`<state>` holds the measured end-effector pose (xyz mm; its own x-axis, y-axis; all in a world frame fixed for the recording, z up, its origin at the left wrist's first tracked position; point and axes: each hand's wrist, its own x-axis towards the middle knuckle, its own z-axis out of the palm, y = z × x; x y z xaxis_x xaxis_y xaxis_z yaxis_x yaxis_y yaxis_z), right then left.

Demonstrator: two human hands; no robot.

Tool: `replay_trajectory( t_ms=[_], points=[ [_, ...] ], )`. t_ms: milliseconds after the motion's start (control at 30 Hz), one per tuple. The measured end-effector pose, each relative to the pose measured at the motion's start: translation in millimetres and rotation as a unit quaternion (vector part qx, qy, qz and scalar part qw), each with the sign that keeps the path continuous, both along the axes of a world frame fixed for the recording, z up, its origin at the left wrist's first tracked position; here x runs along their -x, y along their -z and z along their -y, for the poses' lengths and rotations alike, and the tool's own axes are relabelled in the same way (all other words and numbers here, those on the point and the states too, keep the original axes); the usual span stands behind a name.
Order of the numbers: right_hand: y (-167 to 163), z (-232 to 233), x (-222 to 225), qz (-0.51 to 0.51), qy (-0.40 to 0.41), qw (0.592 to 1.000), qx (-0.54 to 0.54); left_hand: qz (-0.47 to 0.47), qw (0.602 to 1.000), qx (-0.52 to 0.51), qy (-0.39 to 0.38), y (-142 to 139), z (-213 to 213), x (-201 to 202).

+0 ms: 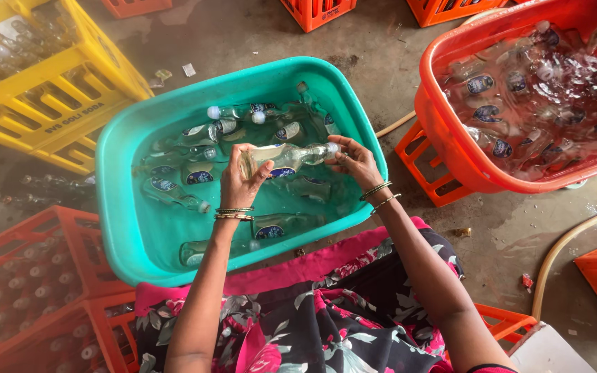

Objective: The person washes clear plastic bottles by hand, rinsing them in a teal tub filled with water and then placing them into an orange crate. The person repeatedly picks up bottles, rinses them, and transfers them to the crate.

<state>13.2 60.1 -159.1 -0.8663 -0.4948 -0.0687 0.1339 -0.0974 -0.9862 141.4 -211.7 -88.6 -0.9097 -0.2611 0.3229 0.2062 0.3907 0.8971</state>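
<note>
Head view shows a wet, stained concrete floor [381,55] with crates all around. Over the teal tub [122,207] of water, the left hand [240,183] is wrapped around a clear glass bottle [286,157], and the right hand [354,160] pinches its neck end. More bottles lie under water, blurry. The red tub [450,152] at right and the yellow crate [70,103] at far left are cut off.

Teal plastic tub [126,207] of submerged glass bottles [174,195] sits centre — red plastic basin [443,131] right, yellow plastic crate [70,103] left.
</note>
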Motion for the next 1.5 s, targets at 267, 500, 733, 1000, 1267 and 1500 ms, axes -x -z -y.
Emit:
replay_trajectory(
  t_ms=[267,500,733,1000,1267,1500],
  points=[
    [1,1,-2,0.0,0.0,1.0,0.008,-0.017,0.999,0.038,-0.001,0,3,-1],
    [-1,1,-1,0.004,0.001,1.0,0.01,-0.014,0.998,0.052,-0.008,-5,1,2],
    [-3,-2,-6,-0.003,-0.006,1.0,0.021,0.005,0.999,0.038,-0.027,-11,-3,1],
    [-7,-1,-2,0.001,0.0,1.0,0.018,-0.03,0.998,0.051,-0.026,-8,-1,6],
    [-4,-1,-2,-0.003,-0.003,1.0,0.02,-0.037,0.998,0.05,-0.01,-11,0,5],
    [-3,-3,-1,-0.001,0.007,1.0,0.005,-0.035,0.998,0.055,-0.007,-11,-2,7]
  ],
)
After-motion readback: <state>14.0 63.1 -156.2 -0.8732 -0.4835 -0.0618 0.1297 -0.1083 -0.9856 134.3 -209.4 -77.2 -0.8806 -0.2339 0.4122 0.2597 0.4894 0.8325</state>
